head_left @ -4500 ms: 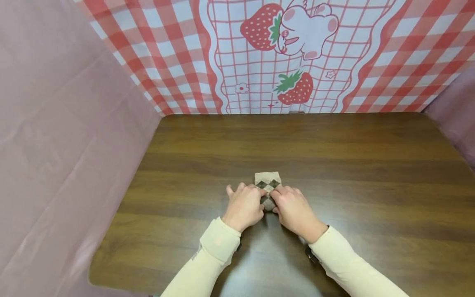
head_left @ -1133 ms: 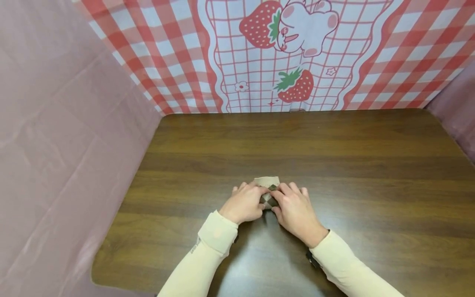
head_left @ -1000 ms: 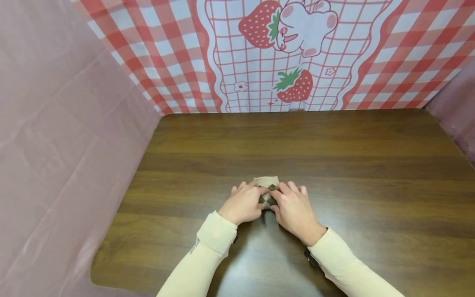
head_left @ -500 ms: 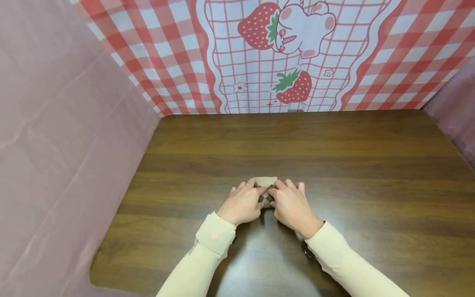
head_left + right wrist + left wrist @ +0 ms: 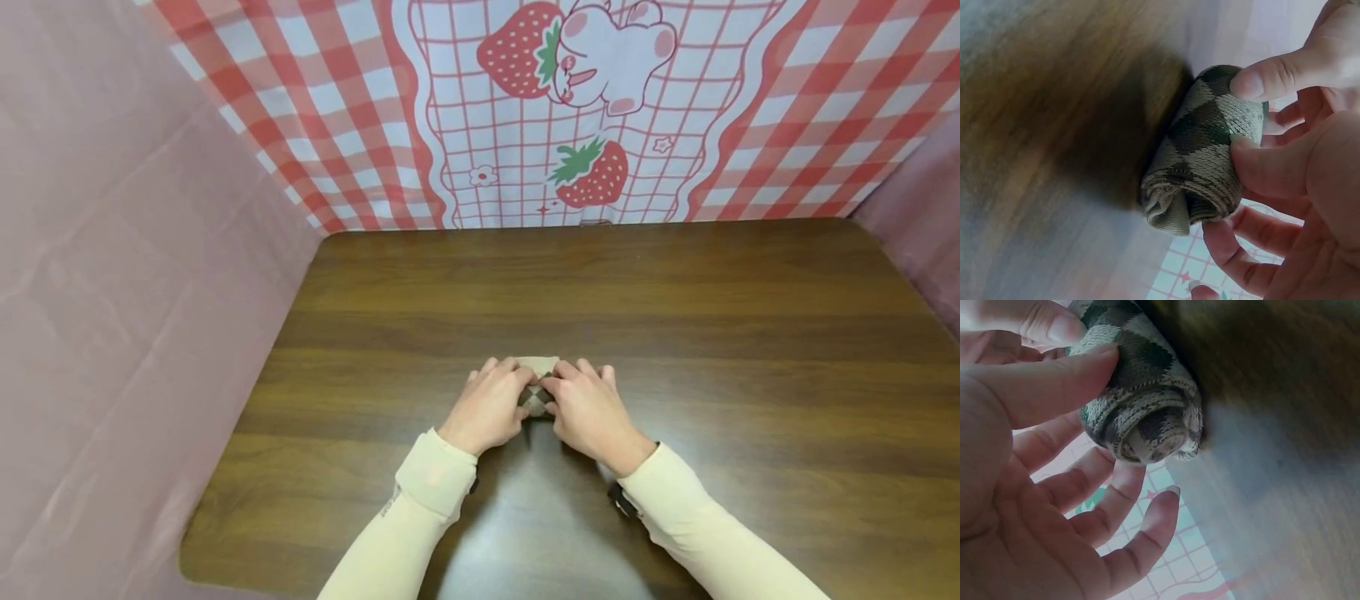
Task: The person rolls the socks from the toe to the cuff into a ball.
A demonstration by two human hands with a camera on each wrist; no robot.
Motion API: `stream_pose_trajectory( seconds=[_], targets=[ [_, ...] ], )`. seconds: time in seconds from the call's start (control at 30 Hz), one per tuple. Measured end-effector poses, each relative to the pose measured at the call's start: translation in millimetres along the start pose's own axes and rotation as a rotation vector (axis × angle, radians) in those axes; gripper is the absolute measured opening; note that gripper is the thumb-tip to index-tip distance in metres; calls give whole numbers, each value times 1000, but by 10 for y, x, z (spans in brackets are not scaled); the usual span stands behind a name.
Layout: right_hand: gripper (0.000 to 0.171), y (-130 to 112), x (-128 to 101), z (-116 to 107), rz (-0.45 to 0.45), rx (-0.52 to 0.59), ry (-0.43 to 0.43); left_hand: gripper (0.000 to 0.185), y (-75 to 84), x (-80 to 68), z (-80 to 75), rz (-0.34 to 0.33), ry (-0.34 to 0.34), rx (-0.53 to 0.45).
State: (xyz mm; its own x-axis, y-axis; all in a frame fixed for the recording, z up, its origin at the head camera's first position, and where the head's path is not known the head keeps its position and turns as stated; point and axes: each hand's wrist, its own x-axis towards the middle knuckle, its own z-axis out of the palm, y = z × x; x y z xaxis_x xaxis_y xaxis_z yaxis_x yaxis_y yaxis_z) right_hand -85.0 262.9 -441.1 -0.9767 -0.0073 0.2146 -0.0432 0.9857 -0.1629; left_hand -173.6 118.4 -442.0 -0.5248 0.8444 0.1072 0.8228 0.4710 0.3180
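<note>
Head view: a rolled argyle sock (image 5: pixel 536 398) lies on the dark wooden table (image 5: pixel 675 317), near its middle on the person's side, between two hands that meet over it.
Left hand (image 5: pixel 489 406): its thumb (image 5: pixel 1054 381) presses on top of the roll, the other fingers curve under and behind it, so it grasps one end.
Right hand (image 5: pixel 592 410): thumb (image 5: pixel 1272 165) and forefinger pinch the knit at the other end, the remaining fingers curled beneath.
Sock up close: the wrist views show a tight spiral of beige and dark diamond knit (image 5: pixel 1147 419), layered edges showing at each open end (image 5: pixel 1175 200).
How it should handle: light, soft and springy, I'd judge; not fragile or slippery, but apt to unroll if let go.
Where to hold: around the body of the roll, fingers across the outer flap, rather than by a loose edge.
Backdrop: a red checked cloth with strawberries (image 5: pixel 585 171) hangs behind the table; pink sheeting (image 5: pixel 112 292) on the left side.
</note>
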Motion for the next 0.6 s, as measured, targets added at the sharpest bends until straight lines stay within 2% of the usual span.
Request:
stream_pose_trajectory(
  seconds=[0.13, 0.37, 0.6],
  targets=[
    [25, -9, -30, -24, -30, 4, 57, 33, -9, 31, -8, -10, -33, 6],
    [23, -90, -47, 4, -140, 42, 187, 30, -44, 50, -32, -41, -72, 7],
    [34, -77, -32, 87, -132, 18, 234, 28, -70, 81, -38, -59, -73, 31]
  ],
)
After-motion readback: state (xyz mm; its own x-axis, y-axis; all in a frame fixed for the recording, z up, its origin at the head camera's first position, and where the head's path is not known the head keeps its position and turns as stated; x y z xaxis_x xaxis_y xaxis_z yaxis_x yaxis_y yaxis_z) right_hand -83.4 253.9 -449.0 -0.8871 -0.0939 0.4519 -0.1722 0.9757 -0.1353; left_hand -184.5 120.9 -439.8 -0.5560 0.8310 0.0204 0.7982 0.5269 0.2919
